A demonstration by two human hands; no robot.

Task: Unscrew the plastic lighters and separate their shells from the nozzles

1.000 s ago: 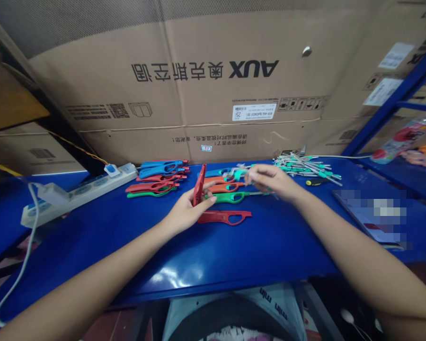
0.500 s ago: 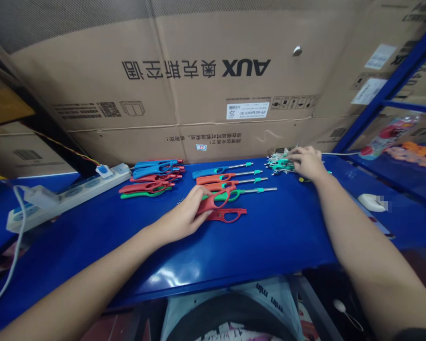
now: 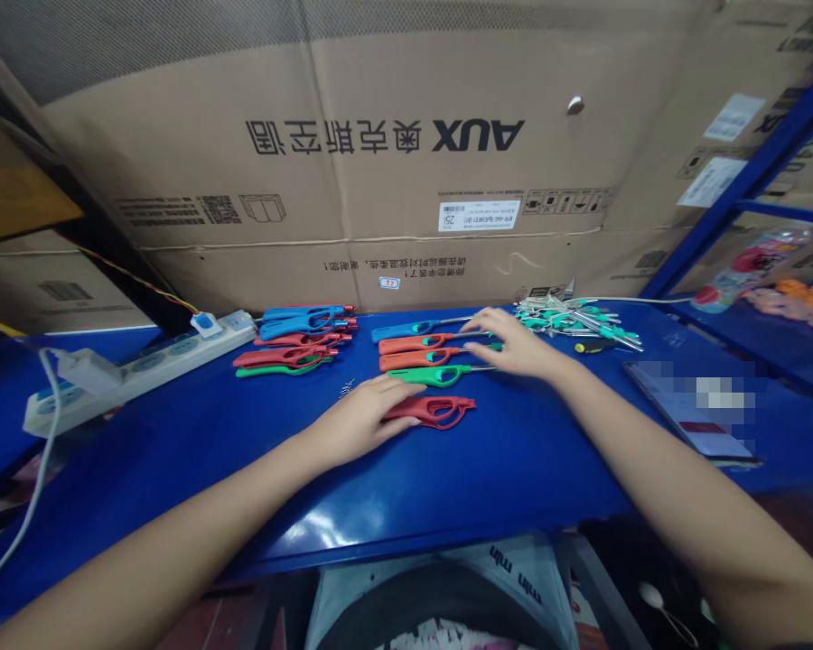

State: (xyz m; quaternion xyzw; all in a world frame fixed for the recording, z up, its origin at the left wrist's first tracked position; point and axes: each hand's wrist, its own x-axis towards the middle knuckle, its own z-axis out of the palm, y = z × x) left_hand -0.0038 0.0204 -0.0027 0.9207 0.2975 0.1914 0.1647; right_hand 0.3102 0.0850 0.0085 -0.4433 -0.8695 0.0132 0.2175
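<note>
My left hand [image 3: 360, 422] is closed around the rear of a red lighter shell [image 3: 442, 412], which lies low on the blue table, its trigger loop to the right. Whether a second red half lies right under it is hard to tell. Over the metal nozzles of the lighters in the middle row hovers my right hand [image 3: 515, 345], thumb and fingers apart, with nothing visible between them. That row holds a blue lighter [image 3: 403, 330], two orange lighters [image 3: 406, 344] and a green lighter [image 3: 424, 375]. My right hand hides most of their tips.
A pile of metal nozzles with teal parts [image 3: 562, 316] lies at the back right, by a yellow-tipped tool [image 3: 589, 346]. Several red, blue and green shells [image 3: 294, 338] are stacked left, near a power strip [image 3: 155, 361]. A phone [image 3: 697, 415] lies right; cardboard [image 3: 379, 81] stands behind.
My right hand has moved left from the nozzle pile to the lighter row. My left hand has lowered its red shell to where the other red shell lay.
</note>
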